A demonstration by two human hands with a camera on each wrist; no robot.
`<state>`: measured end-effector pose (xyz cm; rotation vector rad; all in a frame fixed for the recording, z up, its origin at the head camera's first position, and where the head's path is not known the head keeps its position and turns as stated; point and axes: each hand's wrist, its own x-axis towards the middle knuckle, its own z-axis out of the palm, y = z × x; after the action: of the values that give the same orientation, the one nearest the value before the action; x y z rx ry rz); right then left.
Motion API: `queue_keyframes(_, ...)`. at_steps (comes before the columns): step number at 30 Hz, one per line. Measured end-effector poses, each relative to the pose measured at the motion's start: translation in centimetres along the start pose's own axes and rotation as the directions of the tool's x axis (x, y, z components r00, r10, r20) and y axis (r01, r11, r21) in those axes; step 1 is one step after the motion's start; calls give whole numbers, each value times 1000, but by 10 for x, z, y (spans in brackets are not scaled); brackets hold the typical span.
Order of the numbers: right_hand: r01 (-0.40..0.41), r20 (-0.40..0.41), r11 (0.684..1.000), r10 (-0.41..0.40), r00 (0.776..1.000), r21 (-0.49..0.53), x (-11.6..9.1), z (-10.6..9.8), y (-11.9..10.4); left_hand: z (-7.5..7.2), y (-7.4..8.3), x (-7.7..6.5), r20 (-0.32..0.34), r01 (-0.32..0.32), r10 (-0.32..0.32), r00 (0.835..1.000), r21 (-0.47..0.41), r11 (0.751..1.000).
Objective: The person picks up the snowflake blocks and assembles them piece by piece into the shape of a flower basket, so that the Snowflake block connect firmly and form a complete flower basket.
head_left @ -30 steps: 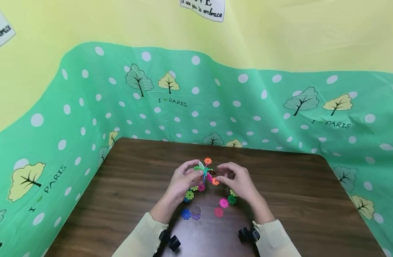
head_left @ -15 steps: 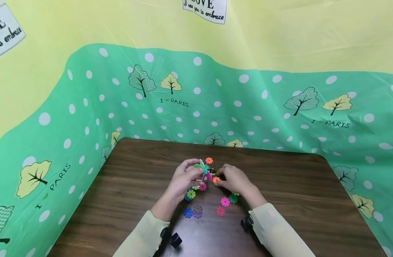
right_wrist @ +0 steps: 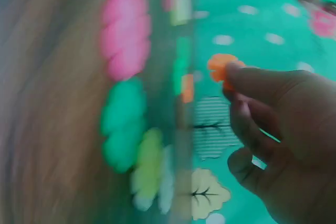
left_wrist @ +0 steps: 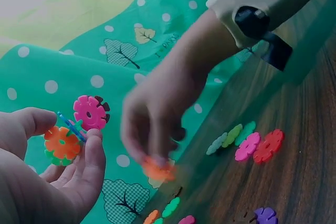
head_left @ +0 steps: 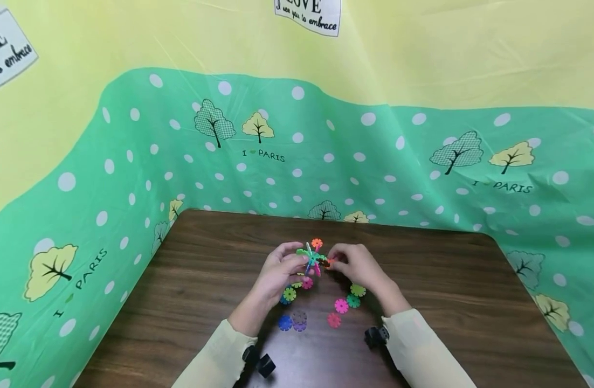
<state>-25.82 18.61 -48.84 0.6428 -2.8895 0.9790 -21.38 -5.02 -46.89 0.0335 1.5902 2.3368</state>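
My left hand pinches a cluster of joined plastic snowflake discs between thumb and fingers, above the table. Orange, pink, green and blue pieces stick out of it at different angles. Just to its right, my right hand pinches a single orange snowflake disc by its edge, with thumb and fingertips. In the left wrist view this orange disc is blurred and apart from the cluster.
Loose discs lie on the dark wooden table. Pink, red, green and yellow-green ones are at the right; blue and purple ones at the left. A patterned cloth hangs behind.
My right hand reached the orange disc on the table, pinched it and lifted it toward the cluster. My left hand stays in place, the cluster turned slightly.
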Motion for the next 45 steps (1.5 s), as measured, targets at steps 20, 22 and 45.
queue_keyframes(20,221,-278,833,-85,957,507,-28,-12,-35,-1,3,-4,-8,-14,14,1000,25,1000)
queue_keyframes(22,231,-281,830,-94,955,507,-27,-9,-35,0,4,-5,-5,-9,9,1000,18,1000)
queue_keyframes(45,275,-340,877,-139,930,395,-30,-6,-51,1,-2,-1,-43,-39,47,998,163,986)
